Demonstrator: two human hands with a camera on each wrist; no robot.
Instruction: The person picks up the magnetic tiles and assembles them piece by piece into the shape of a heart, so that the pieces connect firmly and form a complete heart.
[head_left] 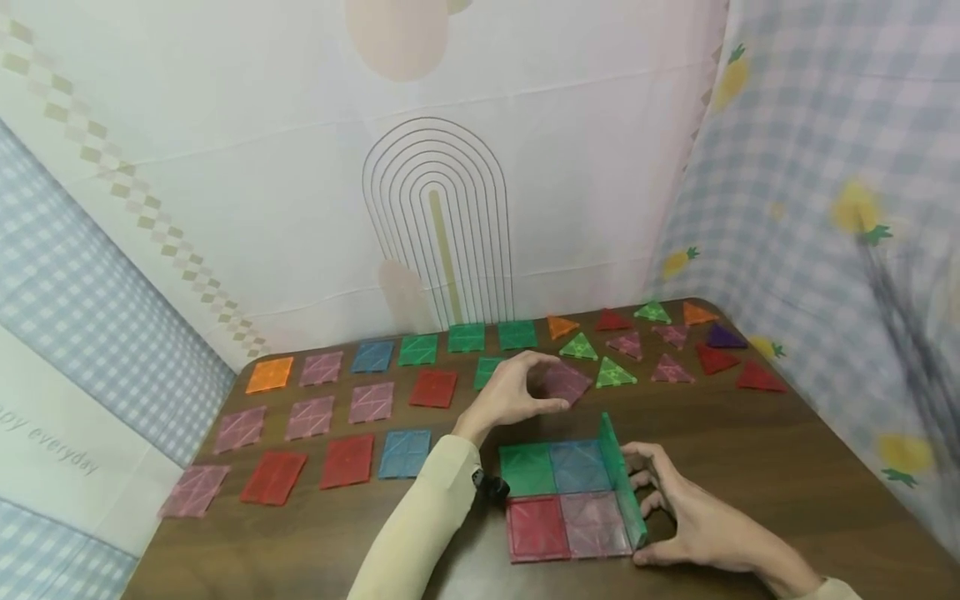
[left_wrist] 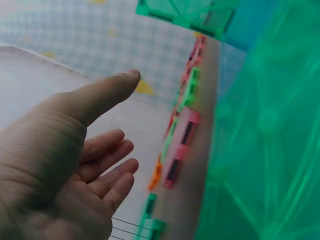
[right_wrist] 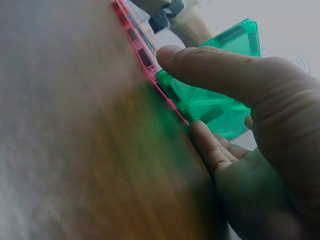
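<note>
In the head view a two-by-two square of translucent magnetic tiles lies flat: a green tile [head_left: 526, 469], a blue tile [head_left: 581, 467], a red tile [head_left: 537, 528] and a pink tile [head_left: 595, 524]. Upright green tiles [head_left: 622, 483] form a low wall along its right edge. My right hand [head_left: 693, 517] rests its bent fingers against that wall's outer face, thumb by the near end. Beyond the square, my left hand [head_left: 513, 390] hovers beside a loose pink tile [head_left: 567, 382]. In the left wrist view its thumb and fingers are spread, apart from that pink tile [left_wrist: 182, 145].
Square tiles in several colours, such as an orange one [head_left: 269, 375], lie in rows at the left and back of the wooden table [head_left: 300, 550]. Triangular tiles [head_left: 615, 372] are spread at the back right. Patterned cloth [head_left: 585, 167] hangs behind the table.
</note>
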